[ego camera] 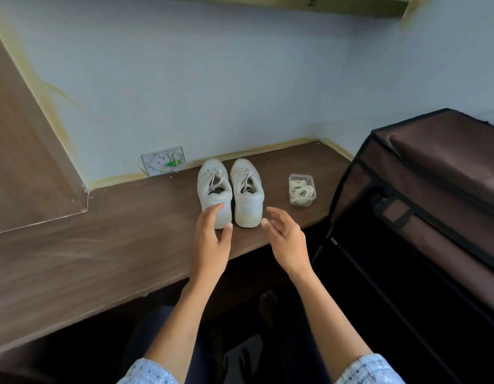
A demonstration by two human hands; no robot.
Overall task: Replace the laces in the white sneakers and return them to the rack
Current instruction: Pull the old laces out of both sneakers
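Note:
Two white sneakers stand side by side on the brown wooden counter (pixel 101 245), heels toward me, both laced. The left sneaker (pixel 212 187) has my left hand (pixel 211 239) just behind its heel, fingers spread and relaxed, fingertips at the heel's edge. Beside the right sneaker (pixel 247 189), my right hand (pixel 286 239) hovers with fingers loosely extended, holding nothing. A small clear plastic box (pixel 301 189) with coiled white laces sits to the right of the shoes.
A brown fabric-covered shoe rack (pixel 434 184) with black frame stands at the right, beside the counter's end. A white wall socket plate (pixel 162 162) sits behind the shoes. A raised wooden panel (pixel 26 162) runs along the left.

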